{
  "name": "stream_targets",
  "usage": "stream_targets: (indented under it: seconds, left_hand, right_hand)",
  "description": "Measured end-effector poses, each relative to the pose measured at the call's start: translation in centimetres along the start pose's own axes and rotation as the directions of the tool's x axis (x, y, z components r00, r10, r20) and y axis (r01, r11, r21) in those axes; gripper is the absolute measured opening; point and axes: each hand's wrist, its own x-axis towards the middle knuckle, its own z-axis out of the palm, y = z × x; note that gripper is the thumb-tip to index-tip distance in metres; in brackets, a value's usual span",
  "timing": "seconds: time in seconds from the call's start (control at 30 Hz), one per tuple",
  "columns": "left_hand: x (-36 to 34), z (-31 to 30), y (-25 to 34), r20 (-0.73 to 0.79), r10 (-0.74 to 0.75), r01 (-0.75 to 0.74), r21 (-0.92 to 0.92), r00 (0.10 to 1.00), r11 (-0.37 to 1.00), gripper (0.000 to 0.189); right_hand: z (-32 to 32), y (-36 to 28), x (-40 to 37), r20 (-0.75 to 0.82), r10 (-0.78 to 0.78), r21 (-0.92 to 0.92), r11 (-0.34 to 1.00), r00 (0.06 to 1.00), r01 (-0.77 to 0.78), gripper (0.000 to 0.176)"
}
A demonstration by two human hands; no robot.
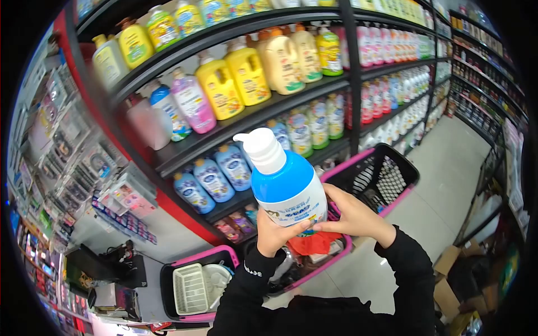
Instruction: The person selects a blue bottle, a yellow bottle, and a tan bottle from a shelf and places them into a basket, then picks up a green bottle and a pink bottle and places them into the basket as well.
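A blue pump bottle with a white pump head and a white printed label is held upright, tilted slightly, in front of my chest. My left hand wraps its lower left side, thumb across the label's bottom edge. My right hand grips the lower right side, its thumb meeting the left one near the base. The bottle's far side and underside are hidden. Below it, a black basket with a pink rim contains a red cloth or bag and other items.
Black shelves carry rows of pump bottles, including yellow jugs and blue bottles. Another pink-rimmed basket stands right on the tiled floor. At lower left, a third one holds a cream plastic rack. Cardboard boxes lie at lower right.
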Motion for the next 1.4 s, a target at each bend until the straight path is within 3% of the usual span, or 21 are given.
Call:
stream_targets:
  seconds: [0.1, 0.17, 0.33, 0.4, 0.5, 0.6, 0.7, 0.77, 0.97, 1.03, 1.23, 1.3, 1.37, 1.4]
  left_hand:
    - [-2.0, 5.3, -1.2, 0.04, -0.057, 0.059, -0.064, 0.998, 0.996, 0.055]
    - [-3.0, 8.5, -1.7, 0.111, -0.068, 0.08, -0.107, 0.992, 0.991, 0.056]
    - [-5.3, 14.3, -5.7, 0.275, -0.119, 0.142, -0.067, 0.954, 0.988, 0.066]
    - [-6.0, 16.1, -6.4, 0.308, -0.162, 0.198, -0.087, 0.937, 0.976, 0.067]
    - [-7.0, 18.3, -8.5, 0.295, -0.198, 0.239, -0.106, 0.935, 0.965, 0.069]
    - [-7.1, 19.6, -10.6, 0.315, -0.238, 0.223, 0.083, 0.919, 0.971, 0.068]
    - [-6.7, 20.9, -11.9, 0.326, -0.248, 0.258, 0.012, 0.912, 0.966, 0.067]
    - [-5.8, 21.1, -13.2, 0.337, -0.276, 0.282, 0.032, 0.9, 0.959, 0.066]
    - [-2.5, 20.8, -18.1, 0.311, -0.327, 0.312, 0.099, 0.892, 0.945, 0.064]
    - [-1.0, 20.6, -20.2, 0.312, -0.296, 0.265, 0.139, 0.903, 0.954, 0.065]
    - [2.7, 19.8, -25.2, 0.199, -0.367, 0.35, 0.116, 0.909, 0.929, 0.07]
    - [4.1, 19.2, -26.1, 0.202, -0.442, 0.423, 0.13, 0.874, 0.897, 0.068]
    - [5.9, 18.7, -26.2, 0.232, -0.574, 0.555, 0.147, 0.785, 0.818, 0.065]
    - [6.2, 18.6, -27.1, 0.202, -0.49, 0.461, 0.175, 0.848, 0.87, 0.063]
  right_hand:
    - [-3.0, 0.3, -5.2, -0.1, -0.037, -0.075, 0.997, 0.994, 0.03, 0.075]
    - [-4.9, -1.4, -7.7, -0.138, -0.045, 0.051, 0.997, 0.989, 0.052, 0.077]
    - [-8.3, -3.6, -12.7, -0.159, 0.058, 0.11, 0.993, 0.986, -0.04, 0.075]
    - [-9.4, -3.4, -14.4, -0.177, 0.179, -0.083, 0.977, 0.968, -0.196, 0.073]
    - [-10.9, -2.1, -16.3, -0.144, 0.243, -0.049, 0.966, 0.959, -0.253, 0.073]
    - [-12.5, -0.8, -17.1, -0.118, 0.284, -0.111, 0.948, 0.951, -0.297, 0.07]
    - [-14.0, 0.7, -16.8, -0.061, 0.331, -0.163, 0.927, 0.942, -0.336, 0.064]
    - [-15.0, 2.2, -16.6, -0.001, 0.428, -0.148, 0.894, 0.904, -0.423, 0.065]
    - [-17.7, 7.9, -13.2, 0.155, 0.477, -0.086, 0.879, 0.865, -0.47, 0.065]
    - [-18.7, 9.5, -11.3, 0.206, 0.48, -0.139, 0.877, 0.853, -0.46, 0.064]
    - [-21.0, 16.2, -6.5, 0.319, 0.478, -0.2, 0.878, 0.818, -0.435, 0.067]
    - [-21.4, 17.9, -5.5, 0.339, 0.5, -0.195, 0.866, 0.797, -0.46, 0.069]
    - [-21.8, 19.6, -4.4, 0.34, 0.45, -0.161, 0.893, 0.826, -0.42, 0.069]
    - [-22.0, 20.4, -3.8, 0.382, 0.432, -0.139, 0.901, 0.817, -0.411, 0.066]
